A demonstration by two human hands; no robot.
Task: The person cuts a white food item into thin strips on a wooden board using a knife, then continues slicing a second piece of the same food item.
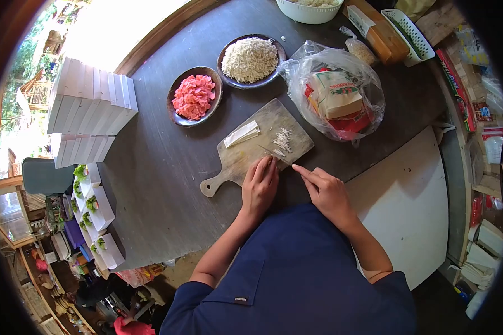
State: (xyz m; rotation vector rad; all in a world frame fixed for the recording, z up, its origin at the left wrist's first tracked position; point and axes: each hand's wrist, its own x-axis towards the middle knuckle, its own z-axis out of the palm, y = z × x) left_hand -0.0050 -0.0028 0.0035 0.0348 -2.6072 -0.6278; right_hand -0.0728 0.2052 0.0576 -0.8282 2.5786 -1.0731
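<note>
My right hand [327, 194] is closed round the knife [275, 154], index finger extended, the blade pointing far-left over the cutting board [237, 160]. My left hand [260, 183] curls at its near edge; I can't tell what it grips. White strips [242, 134] slant near-left to far-right, like the board, left of the shreds [282, 140]. Farther off sit 2 dark bowls [194, 123].
</note>
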